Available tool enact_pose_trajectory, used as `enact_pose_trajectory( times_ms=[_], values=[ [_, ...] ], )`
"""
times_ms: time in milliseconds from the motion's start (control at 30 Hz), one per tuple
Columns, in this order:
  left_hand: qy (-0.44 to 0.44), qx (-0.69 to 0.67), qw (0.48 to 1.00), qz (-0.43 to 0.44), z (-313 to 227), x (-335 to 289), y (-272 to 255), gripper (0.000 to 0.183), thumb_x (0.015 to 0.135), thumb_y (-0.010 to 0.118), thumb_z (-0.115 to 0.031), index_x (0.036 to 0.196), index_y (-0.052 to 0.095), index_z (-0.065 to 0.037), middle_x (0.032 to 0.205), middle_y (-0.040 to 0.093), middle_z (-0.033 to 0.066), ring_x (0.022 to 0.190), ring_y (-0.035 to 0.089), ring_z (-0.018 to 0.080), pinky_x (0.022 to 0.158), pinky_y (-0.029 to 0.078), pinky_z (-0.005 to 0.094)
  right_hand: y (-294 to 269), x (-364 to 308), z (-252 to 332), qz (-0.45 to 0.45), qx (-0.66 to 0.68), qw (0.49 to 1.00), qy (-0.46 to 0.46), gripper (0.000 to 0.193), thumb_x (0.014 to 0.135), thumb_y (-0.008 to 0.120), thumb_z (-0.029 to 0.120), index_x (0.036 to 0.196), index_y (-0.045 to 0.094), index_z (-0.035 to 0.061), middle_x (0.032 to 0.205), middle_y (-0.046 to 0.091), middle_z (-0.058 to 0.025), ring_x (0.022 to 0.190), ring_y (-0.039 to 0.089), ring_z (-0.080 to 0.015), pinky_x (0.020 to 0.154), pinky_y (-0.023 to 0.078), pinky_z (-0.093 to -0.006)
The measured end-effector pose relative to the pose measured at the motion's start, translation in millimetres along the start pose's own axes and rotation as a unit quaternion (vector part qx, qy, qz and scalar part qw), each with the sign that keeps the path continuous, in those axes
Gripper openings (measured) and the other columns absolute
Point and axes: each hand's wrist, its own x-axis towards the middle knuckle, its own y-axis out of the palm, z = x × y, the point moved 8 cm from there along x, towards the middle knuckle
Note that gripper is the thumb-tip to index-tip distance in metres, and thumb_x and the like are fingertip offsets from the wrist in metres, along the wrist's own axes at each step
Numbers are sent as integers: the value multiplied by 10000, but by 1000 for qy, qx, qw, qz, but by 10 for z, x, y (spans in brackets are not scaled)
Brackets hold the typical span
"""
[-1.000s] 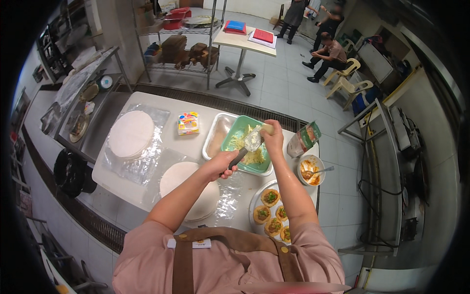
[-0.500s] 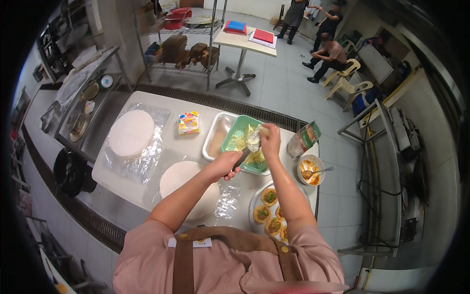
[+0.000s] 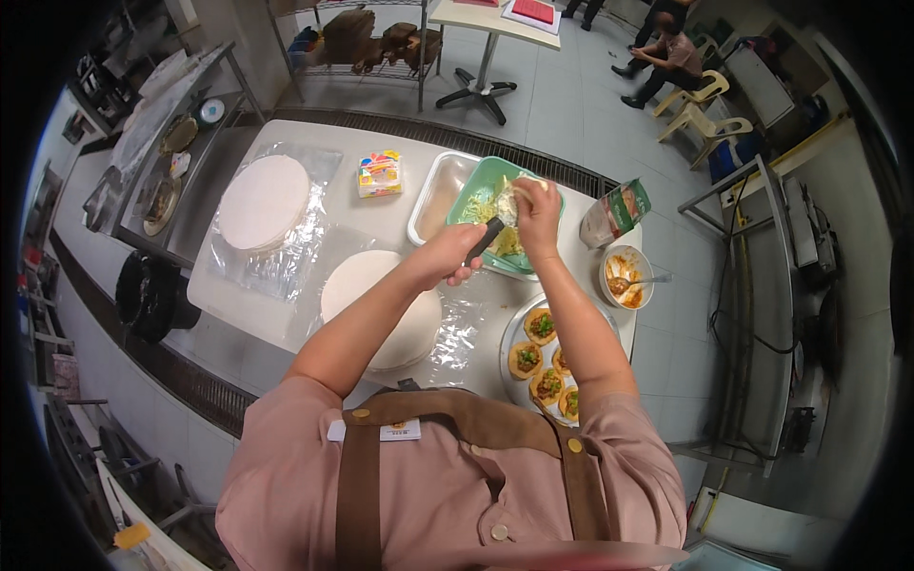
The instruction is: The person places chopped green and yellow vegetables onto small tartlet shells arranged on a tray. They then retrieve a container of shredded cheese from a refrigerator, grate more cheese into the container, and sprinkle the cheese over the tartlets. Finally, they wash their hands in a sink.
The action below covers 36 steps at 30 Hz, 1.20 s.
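My left hand (image 3: 449, 255) is closed around the black handle of a small grater (image 3: 486, 238), its pale metal face over the green tub (image 3: 489, 169). My right hand (image 3: 540, 211) pinches against that face a pale piece of food, mostly hidden by the fingers. Pale yellow-green shreds (image 3: 484, 207) lie in the tub. A white tray (image 3: 426, 202) sits under and left of the tub. Below my right forearm, a round silver platter (image 3: 511, 331) carries several small topped tarts (image 3: 525, 359). Under my left forearm rests a stack of pale round wrappers (image 3: 358, 285) on clear plastic.
Another wrapper stack (image 3: 264, 204) lies at the left, beside a yellow-and-red pack (image 3: 380, 174). A green-and-white pouch (image 3: 615, 215) and a bowl of sauce with a spoon (image 3: 625, 277) stand at the table's right. Beyond, a person (image 3: 670, 54) sits on a chair.
The whole scene sits higher in the picture as my view tilts down. Both hands keep hold over the tub, with the right hand slightly shifted along the grater.
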Motion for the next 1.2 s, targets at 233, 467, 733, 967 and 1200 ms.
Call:
enact_pose_trajectory(
  times_ms=[233,467,733,967,1200],
  values=[
    [-36,-49,997,49,8,93,-70,436,1018,367,-441,1163,538,-68,643,480,-55,397,339,-8,331,249,162,29,177,-504,-28,207,953,219,215,827,660,113,1041,655,124,922,587,-137,876,586,-328,803,466,-410],
    [-9,11,1000,22,-191,107,-62,393,1018,369,-421,1098,543,-78,642,484,-55,397,336,-11,340,253,165,56,44,116,30,34,999,-9,202,824,652,122,1022,664,159,985,581,-87,963,530,-319,852,414,-411],
    [-18,9,999,36,-92,101,-18,395,1020,363,-413,1104,547,-74,633,486,-53,385,329,-5,327,258,172,84,242,-656,11,126,973,194,209,857,643,155,1058,655,101,1057,609,-141,986,578,-317,887,452,-396],
    [-26,-19,999,30,-177,136,-100,401,1022,365,-411,1115,555,-71,618,482,-58,387,349,-14,320,252,162,81,26,177,75,9,997,-27,184,898,617,142,1077,630,100,1020,598,-104,975,563,-265,844,451,-383],
    [-1,39,999,4,-163,26,-29,387,1024,362,-398,1080,553,-66,628,486,-49,384,343,-5,325,257,169,43,141,-62,12,-87,995,-47,189,865,646,162,1052,643,135,1009,570,-122,956,545,-340,824,442,-428]
  ],
)
